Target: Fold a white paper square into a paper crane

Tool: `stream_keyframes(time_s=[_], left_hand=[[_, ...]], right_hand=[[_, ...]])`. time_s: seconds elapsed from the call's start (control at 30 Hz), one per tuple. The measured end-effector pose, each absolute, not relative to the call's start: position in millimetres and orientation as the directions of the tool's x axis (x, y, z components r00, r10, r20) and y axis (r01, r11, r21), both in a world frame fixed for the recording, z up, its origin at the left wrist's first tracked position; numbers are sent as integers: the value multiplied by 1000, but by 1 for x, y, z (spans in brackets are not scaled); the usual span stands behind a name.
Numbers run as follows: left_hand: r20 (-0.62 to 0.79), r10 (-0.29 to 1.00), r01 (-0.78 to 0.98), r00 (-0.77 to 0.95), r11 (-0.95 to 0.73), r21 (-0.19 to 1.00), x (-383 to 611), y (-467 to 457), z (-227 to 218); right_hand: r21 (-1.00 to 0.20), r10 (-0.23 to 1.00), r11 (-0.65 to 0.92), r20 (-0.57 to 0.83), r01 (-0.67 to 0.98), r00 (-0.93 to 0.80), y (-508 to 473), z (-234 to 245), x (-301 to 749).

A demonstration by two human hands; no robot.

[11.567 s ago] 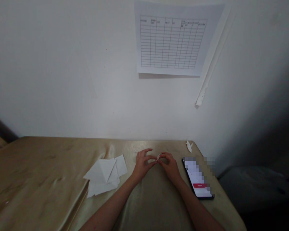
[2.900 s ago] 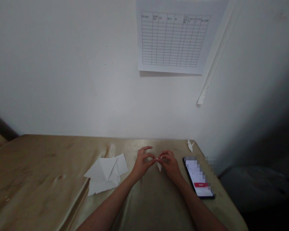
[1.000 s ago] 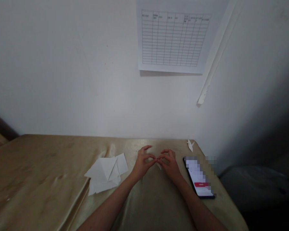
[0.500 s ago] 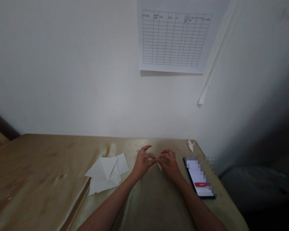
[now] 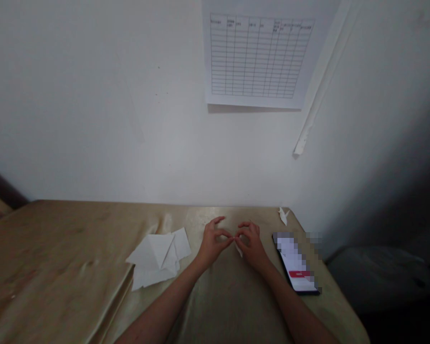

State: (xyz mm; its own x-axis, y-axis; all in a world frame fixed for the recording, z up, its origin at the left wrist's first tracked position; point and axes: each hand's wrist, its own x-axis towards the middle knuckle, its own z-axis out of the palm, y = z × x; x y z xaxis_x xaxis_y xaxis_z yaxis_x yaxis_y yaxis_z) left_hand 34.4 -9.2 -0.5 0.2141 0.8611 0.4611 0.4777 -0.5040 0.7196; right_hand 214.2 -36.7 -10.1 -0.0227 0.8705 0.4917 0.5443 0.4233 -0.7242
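Both hands meet fingertip to fingertip over the middle of the table. My left hand (image 5: pixel 212 241) pinches with thumb and forefinger at the edge of a small folded piece of white paper (image 5: pixel 239 250). Thumb and forefinger of my right hand (image 5: pixel 251 243) are closed on the same paper, whose lower tip shows beneath them. Most of the paper is hidden behind the fingers. To the left lie loose white paper sheets (image 5: pixel 157 258), overlapping, one of them a triangle. At the far right corner of the table sits a small folded paper crane (image 5: pixel 283 216).
A phone (image 5: pixel 297 265) with a lit screen lies right of my right hand. The table (image 5: pixel 68 248) wears a shiny gold cloth with folds at the left and meets a white wall. A printed chart (image 5: pixel 254 62) hangs on the wall. Beyond the right edge is a dark bag-like shape (image 5: pixel 380 277).
Both hands hold nearly the same place and pinch. The paper's visible tip has turned slightly and shows less beside the right fingers. The view has shifted a little.
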Motion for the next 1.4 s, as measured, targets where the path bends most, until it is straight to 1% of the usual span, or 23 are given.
stream_keyframes(time_s=[0.13,0.37,0.63,0.8,1.07,1.4], left_hand=[[471,854,485,219,-515,707,34,-10,1],[499,847,474,182,-521,710,30,-6,-1],[511,838,506,189,-530,681,31,-7,-2],[494,841,522,220,-529,669,31,-8,2],[483,840,510,247,-536,673,33,-11,4],[474,855,524,212,-509,683,34,-10,1]], right_hand=[[-727,876,416,481,546,-27,-38,-10,213],[-736,869,400,494,546,30,-35,-9,218],[-730,858,436,514,527,2,-35,-11,216],[-731,861,451,507,512,-34,-36,-11,215],[-723,865,451,498,523,-59,-37,-10,216],[-709,859,454,509,539,-54,-35,-12,215]])
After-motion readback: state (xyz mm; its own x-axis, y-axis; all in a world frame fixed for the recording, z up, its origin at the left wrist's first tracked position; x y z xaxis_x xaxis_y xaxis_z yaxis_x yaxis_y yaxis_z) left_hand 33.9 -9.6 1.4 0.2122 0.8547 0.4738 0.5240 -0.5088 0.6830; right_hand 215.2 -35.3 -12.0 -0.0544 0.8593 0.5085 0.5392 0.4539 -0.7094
